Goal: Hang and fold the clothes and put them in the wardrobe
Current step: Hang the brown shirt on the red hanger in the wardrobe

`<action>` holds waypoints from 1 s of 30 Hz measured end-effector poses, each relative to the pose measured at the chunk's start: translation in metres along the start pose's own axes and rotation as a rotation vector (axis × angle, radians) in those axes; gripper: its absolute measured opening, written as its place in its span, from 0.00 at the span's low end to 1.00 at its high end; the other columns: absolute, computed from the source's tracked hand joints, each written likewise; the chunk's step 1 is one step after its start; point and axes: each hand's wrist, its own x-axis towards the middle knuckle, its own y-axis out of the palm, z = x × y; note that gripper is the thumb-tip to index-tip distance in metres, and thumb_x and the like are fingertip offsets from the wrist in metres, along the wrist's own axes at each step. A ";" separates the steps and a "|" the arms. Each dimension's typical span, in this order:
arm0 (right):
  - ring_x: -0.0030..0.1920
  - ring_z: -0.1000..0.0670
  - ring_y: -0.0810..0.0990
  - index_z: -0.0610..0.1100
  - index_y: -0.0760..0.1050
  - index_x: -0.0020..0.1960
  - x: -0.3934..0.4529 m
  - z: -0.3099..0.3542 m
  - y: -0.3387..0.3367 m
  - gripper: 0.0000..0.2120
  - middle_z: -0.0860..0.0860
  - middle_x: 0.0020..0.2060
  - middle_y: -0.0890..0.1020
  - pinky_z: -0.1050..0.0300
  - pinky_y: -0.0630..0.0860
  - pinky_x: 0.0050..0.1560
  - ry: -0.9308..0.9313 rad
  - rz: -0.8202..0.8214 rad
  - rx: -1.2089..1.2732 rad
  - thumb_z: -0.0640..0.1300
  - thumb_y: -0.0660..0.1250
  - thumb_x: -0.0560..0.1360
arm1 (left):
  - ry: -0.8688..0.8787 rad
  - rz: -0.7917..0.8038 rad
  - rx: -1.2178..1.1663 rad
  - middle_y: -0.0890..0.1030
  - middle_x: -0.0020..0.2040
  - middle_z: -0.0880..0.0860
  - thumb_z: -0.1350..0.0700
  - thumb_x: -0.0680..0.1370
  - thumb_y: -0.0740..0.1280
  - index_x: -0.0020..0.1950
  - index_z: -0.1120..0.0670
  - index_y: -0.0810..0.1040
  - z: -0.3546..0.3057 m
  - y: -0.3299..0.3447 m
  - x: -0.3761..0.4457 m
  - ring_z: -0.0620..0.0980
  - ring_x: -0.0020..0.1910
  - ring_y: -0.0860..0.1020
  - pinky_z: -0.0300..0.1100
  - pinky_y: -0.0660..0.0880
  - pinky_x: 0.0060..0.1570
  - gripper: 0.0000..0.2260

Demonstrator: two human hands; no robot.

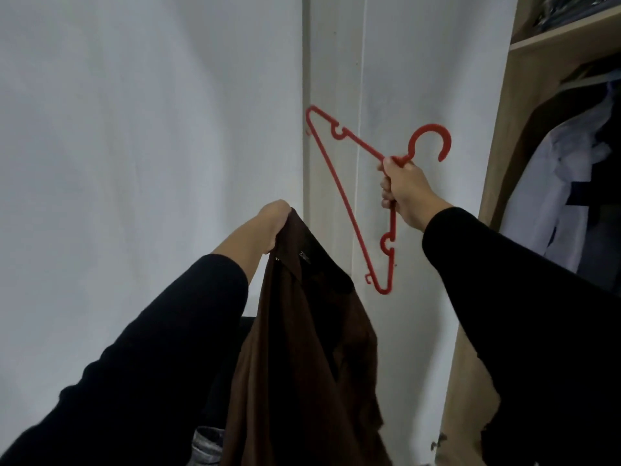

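Head view is looking slightly up at a white wall (134, 146) and the open wardrobe (504, 156) at the right edge. Wardrobe is showing a light wood side panel and a shelf (568, 30) near the top, with dark folded items lying on it, too cropped to identify. Below the shelf, garments are hanging inside: a pale white-blue shirt (551, 183) beside darker clothing, crowded together. A white door panel (336, 62) is standing between wall and wardrobe. Left hand (268, 227) is gripping a brown shirt (302, 348) by its top edge at the collar, fingers curled round the fabric; the shirt is hanging straight down in loose folds, dark brown, collar showing with a small label inside it, lower part running out of frame at the bottom. Right hand (401, 186) is clenching a red plastic hanger (339, 193) just below its hook, fingers wrapped round the neck and one arm of the frame. Hanger is tilting steeply, hook pointing up and right, one shoulder end high at the left, the other low beneath the hand; notches are showing on both arms. Hanger and shirt are apart, hanger raised in front of the white panel, shirt lower and to the left of it. Both forearms are wearing black sleeves (151, 348).
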 end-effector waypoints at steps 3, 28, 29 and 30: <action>0.26 0.55 0.64 0.45 0.71 0.46 -0.001 0.006 0.008 0.11 0.53 0.26 0.67 0.62 0.68 0.32 -0.069 0.077 0.164 0.48 0.54 0.83 | 0.018 0.021 0.046 0.76 0.42 0.57 0.60 0.74 0.55 0.43 0.59 0.73 -0.001 0.004 -0.009 0.57 0.43 0.75 0.44 0.73 0.46 0.07; 0.24 0.54 0.61 0.46 0.63 0.30 -0.016 0.006 0.053 0.24 0.53 0.20 0.65 0.61 0.65 0.31 -0.035 0.156 0.625 0.61 0.61 0.76 | 0.338 0.218 0.320 0.79 0.46 0.48 0.56 0.79 0.63 0.60 0.56 0.77 -0.002 -0.027 -0.021 0.47 0.47 0.78 0.41 0.73 0.56 0.11; 0.24 0.54 0.61 0.46 0.63 0.30 -0.016 0.004 0.053 0.24 0.53 0.20 0.65 0.61 0.65 0.31 -0.032 0.154 0.620 0.60 0.61 0.77 | 0.347 0.231 0.304 0.80 0.45 0.48 0.56 0.79 0.63 0.57 0.56 0.77 -0.003 -0.028 -0.021 0.46 0.45 0.78 0.39 0.74 0.54 0.09; 0.24 0.54 0.61 0.46 0.63 0.30 -0.015 0.001 0.053 0.24 0.53 0.20 0.65 0.61 0.65 0.31 -0.026 0.152 0.618 0.60 0.61 0.77 | 0.354 0.247 0.284 0.80 0.44 0.49 0.56 0.80 0.63 0.54 0.55 0.77 -0.004 -0.029 -0.023 0.46 0.44 0.79 0.37 0.75 0.50 0.07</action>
